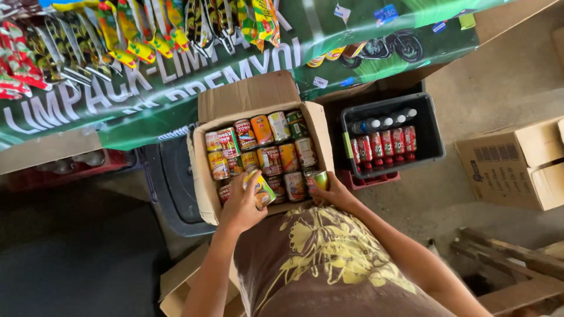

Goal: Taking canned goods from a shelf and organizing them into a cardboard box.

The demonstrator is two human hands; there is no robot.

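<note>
The person stands over an open cardboard box [205, 196] that sits on a dark bin [170, 188], and both hands are down at its near edge. The left hand [241, 205] is wrapped around a yellow can [262, 189], fingers curled about its side, holding it tilted just above the front row. The right hand [332, 191] grips a green can [319, 178] at the box's near right corner, fingers closed on it too.

The box itself looks nearly full, as far as I can judge: cans [264, 149] with red, orange and yellow labels stand upright in tight rows from the far wall to the front. The only looseness I can see is along the near edge, right where the two held cans are. Whether they are going in or coming out, I cannot tell from here.

Just to the right of the box, a dark plastic crate [432, 132] holds a row of small red-labelled bottles [385, 144] with a few capped ones behind. Farther right sits a closed carton [511, 161] on the concrete floor. Behind everything hangs a green banner [176, 82], with strips of bright snack packets [141, 29] dangling over it.
</note>
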